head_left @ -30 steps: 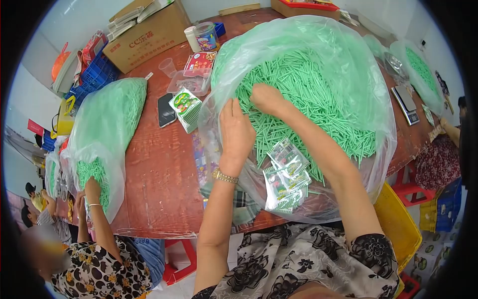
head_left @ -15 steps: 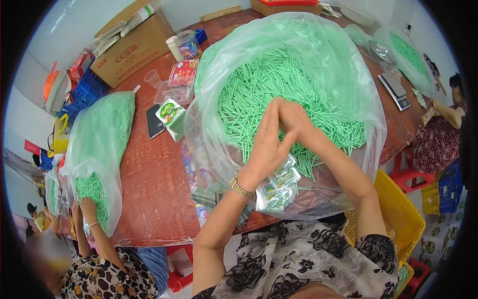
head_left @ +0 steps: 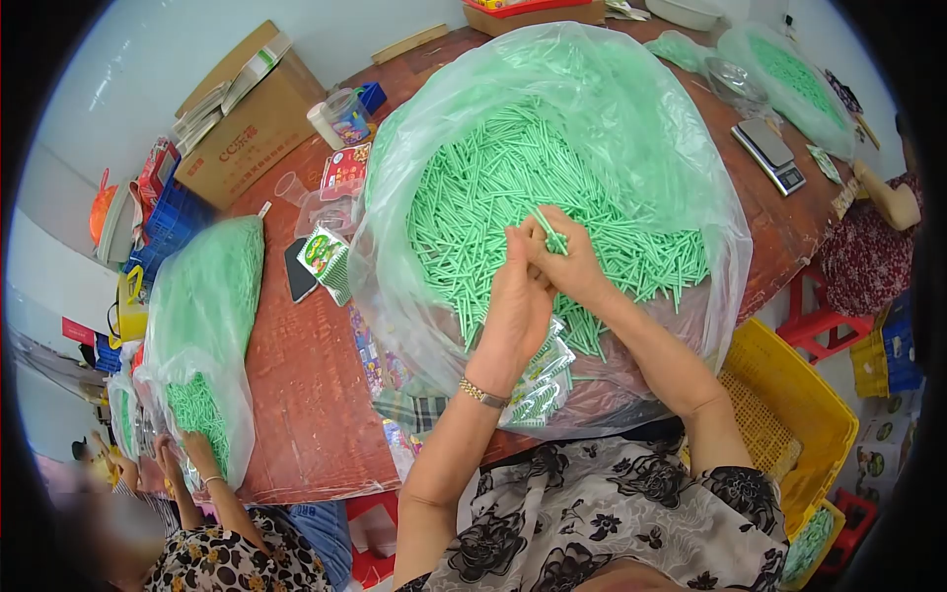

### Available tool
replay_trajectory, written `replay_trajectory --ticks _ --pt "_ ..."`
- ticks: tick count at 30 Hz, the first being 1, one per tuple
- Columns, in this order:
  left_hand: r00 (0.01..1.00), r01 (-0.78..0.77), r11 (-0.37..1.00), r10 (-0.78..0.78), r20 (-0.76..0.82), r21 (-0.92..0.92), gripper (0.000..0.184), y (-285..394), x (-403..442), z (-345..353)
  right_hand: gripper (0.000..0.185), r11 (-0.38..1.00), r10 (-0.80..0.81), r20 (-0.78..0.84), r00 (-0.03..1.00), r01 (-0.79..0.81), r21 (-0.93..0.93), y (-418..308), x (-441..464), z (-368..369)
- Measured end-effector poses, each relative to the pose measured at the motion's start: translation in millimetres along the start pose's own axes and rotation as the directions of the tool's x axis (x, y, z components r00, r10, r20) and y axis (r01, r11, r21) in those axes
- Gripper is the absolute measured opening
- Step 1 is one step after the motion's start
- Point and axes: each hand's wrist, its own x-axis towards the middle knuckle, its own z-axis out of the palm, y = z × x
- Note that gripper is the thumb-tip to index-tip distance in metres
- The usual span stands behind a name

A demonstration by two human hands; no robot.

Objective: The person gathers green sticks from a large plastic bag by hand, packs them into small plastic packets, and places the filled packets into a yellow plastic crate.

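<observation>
A large clear plastic bag (head_left: 725,247) lies open on the table, full of thin green sticks (head_left: 493,178). Over the sticks my right hand (head_left: 567,259) is closed around a small bunch of green sticks, whose ends show above the fingers. Touching it from the left is my left hand (head_left: 518,301), its thumb up and its palm turned to the bunch; its other fingertips are partly hidden behind the right hand. Below my hands, green and silver packets (head_left: 545,380) lie on the bag's front edge, partly covered by my left wrist.
Left of the bag are a phone (head_left: 299,270), a green packet bundle (head_left: 326,259) and a second stick-filled bag (head_left: 207,286). A cardboard box (head_left: 252,123) stands behind. A scale (head_left: 769,156) sits right; a yellow crate (head_left: 799,395) is below. Co-workers sit at both sides.
My hands have come together over the sticks, and a bunch now shows in my right hand. The view has shifted, so the table things appear further left.
</observation>
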Motion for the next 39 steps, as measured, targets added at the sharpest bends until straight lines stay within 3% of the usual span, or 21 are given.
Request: replay_trajectory --ticks 2,6,8,10,12,13,14,15,18,20,22,25,27,28,29,31,33,36,37,38,39 --pt "0.999 -0.021 0.998 0.020 -0.032 -0.051 0.073 -4 5 0 0.016 0.890 -0.284 0.072 0.956 0.290 -0.351 5 1 -10" --pt "0.999 -0.025 0.990 0.019 0.041 0.136 0.064 -2 6 -1 0.020 0.946 -0.223 -0.021 0.975 0.211 -0.244 4 1 -12" --pt "0.994 -0.038 0.823 0.091 -0.066 0.567 0.066 6 9 -6 0.021 0.898 -0.303 -0.032 0.952 0.274 -0.344 2 1 -17" --pt "0.962 -0.105 0.753 0.243 -0.126 0.650 0.061 8 14 -10 0.021 0.797 -0.350 0.081 0.933 0.342 -0.498 3 2 -23" --pt "0.922 -0.207 0.502 0.386 -0.003 0.840 0.060 12 16 -16 0.019 0.780 -0.352 0.030 0.936 0.311 -0.543 0 2 -21" --pt "0.924 -0.203 0.501 0.382 -0.005 0.842 0.060 10 15 -15 0.019 0.818 -0.161 0.014 0.987 0.141 -0.557 -3 1 -23" --pt "0.848 -0.306 0.351 0.523 0.086 0.885 0.047 8 13 -9 0.019 0.821 0.038 -0.004 0.999 -0.034 -0.570 -3 -1 -24" --pt "0.745 -0.389 0.182 0.639 0.192 0.903 0.034 4 13 -4 0.018 0.806 -0.024 0.026 0.999 0.035 -0.590 -1 0 -26" --pt "0.728 -0.462 0.261 0.657 0.195 0.848 0.020 -1 17 -4 0.019 0.895 -0.084 0.034 0.996 0.090 -0.436 -1 -2 -21" --pt "0.721 -0.486 0.248 0.655 0.224 0.838 0.017 0 19 -8 0.022 0.872 0.030 0.066 0.997 0.006 -0.490 -2 -1 -24" --pt "0.620 -0.555 0.125 0.721 0.309 0.822 0.011 2 23 -10 0.023 0.877 0.025 0.064 0.998 0.009 -0.481 -1 -1 -24" --pt "0.764 -0.401 0.567 0.640 -0.079 0.720 0.013 28 20 -4 0.033 0.794 0.132 0.048 0.990 -0.077 -0.603 -13 4 -29" --pt "0.637 -0.460 0.431 0.769 -0.050 0.776 0.021 41 33 -14 0.045 0.843 0.023 -0.018 1.000 -0.029 -0.537 -10 3 -27" --pt "0.665 -0.332 0.246 0.746 0.041 0.911 0.038 49 28 -17 0.044 0.815 -0.015 -0.012 1.000 0.005 -0.580 -9 3 -26" --pt "0.664 -0.329 0.248 0.747 0.036 0.911 0.038 46 27 -18 0.043 0.785 -0.050 -0.001 0.999 0.039 -0.619 -8 3 -25" --pt "0.635 -0.345 -0.131 0.696 0.334 0.929 0.056 31 22 -22 0.039 0.706 -0.200 0.040 0.979 0.173 -0.686 0 1 -21" --pt "0.813 -0.403 -0.364 0.280 0.511 0.840 0.079 1 5 -10 0.030 0.646 -0.359 0.149 0.921 0.361 -0.672 -2 -4 -18" --pt "0.835 -0.440 -0.115 0.314 0.453 0.891 0.086 3 -7 -12 0.029 0.706 -0.303 0.163 0.939 0.336 -0.624 -5 -8 -16" --pt "0.830 -0.431 -0.050 0.370 0.417 0.901 0.085 15 -9 -20 0.029 0.774 -0.078 0.192 0.978 0.180 -0.607 -16 -13 -20" --pt "0.824 -0.424 0.017 0.423 0.378 0.905 0.083 28 -13 -27 0.029 0.774 -0.079 0.192 0.978 0.181 -0.606 -22 -18 -18" --pt "0.753 -0.437 -0.079 0.513 0.412 0.896 0.072 37 -22 -33 0.028 0.751 0.011 0.183 0.983 0.113 -0.650 -27 -24 -15"
